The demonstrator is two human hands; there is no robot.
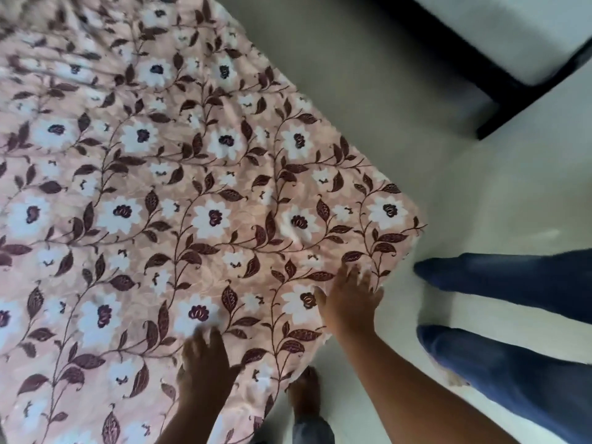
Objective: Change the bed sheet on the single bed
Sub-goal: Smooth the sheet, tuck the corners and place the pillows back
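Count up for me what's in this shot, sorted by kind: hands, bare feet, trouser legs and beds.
Hands: 2, the left hand and the right hand, both flat on the floral sheet
Bare feet: 1
Blue trouser legs: 2
Beds: 2, the floral one and a white one
Total: 7

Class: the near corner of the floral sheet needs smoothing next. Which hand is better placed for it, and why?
Probably the right hand: it lies flat on the sheet beside that corner. The left hand rests farther from it.

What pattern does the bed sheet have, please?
Pink sheet with white flowers and dark maroon leafy vines, head view.
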